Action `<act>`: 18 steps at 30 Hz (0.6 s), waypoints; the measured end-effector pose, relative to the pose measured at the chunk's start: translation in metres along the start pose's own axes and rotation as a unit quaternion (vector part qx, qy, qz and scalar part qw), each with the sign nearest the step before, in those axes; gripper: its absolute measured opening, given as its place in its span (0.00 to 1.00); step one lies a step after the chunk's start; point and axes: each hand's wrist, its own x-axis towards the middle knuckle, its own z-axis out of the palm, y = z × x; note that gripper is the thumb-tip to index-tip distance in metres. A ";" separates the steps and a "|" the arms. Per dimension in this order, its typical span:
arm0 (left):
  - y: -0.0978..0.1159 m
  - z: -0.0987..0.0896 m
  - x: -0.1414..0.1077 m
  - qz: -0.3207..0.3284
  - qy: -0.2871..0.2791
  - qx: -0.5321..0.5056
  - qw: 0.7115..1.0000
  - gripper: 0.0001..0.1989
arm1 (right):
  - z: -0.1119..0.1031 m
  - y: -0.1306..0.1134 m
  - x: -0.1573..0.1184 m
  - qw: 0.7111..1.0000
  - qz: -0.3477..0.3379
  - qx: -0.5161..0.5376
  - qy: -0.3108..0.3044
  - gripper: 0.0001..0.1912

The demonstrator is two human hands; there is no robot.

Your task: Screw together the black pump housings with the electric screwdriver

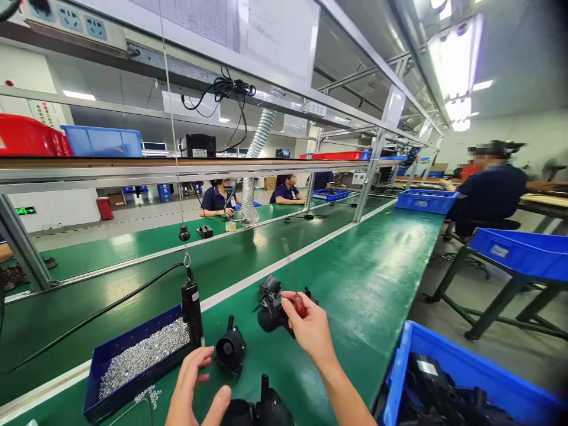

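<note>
My right hand (313, 334) is closed around the red handle of a screwdriver (300, 306); its thin, blurred shaft points up and away. Just behind those fingers lie black plastic housings (270, 313), partly covered by the hand. With fingers apart and nothing in them, my left hand (193, 384) hovers at the lower middle. Close beside it stands a black round-mouthed housing (231, 350). Another black housing (271, 408) is cut off by the bottom edge. A black electric screwdriver (191, 310) hangs from a wire left of these parts.
A dark blue tray (91, 387) of small shiny metal pieces sits at left, with several loose transparent rings (148, 395) beside it. A blue crate (399, 378) of black parts stands at lower right. Several people sit around the green bench (364, 266), under a metal-framed shelf (110, 171).
</note>
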 end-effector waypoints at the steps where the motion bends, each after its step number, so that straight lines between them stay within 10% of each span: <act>1: 0.005 0.002 -0.004 0.015 -0.007 -0.018 1.000 0.33 | 0.005 -0.008 -0.016 0.999 0.018 0.032 -0.005 0.34; 5: 0.018 0.010 -0.018 0.027 -0.068 -0.108 0.991 0.50 | 0.032 -0.042 -0.077 0.982 0.097 0.156 -0.051 0.39; 10: 0.019 0.004 -0.026 -0.010 -0.053 -0.137 0.989 0.47 | 0.057 -0.069 -0.109 0.930 0.191 0.300 -0.095 0.38; 15: 0.031 -0.012 -0.015 0.016 -0.014 -0.087 0.996 0.42 | 0.056 -0.067 -0.116 0.938 0.177 0.276 -0.110 0.36; 18: 0.048 -0.023 -0.002 -0.075 -0.043 -0.115 0.990 0.32 | 0.049 -0.065 -0.122 0.978 0.062 0.152 -0.126 0.26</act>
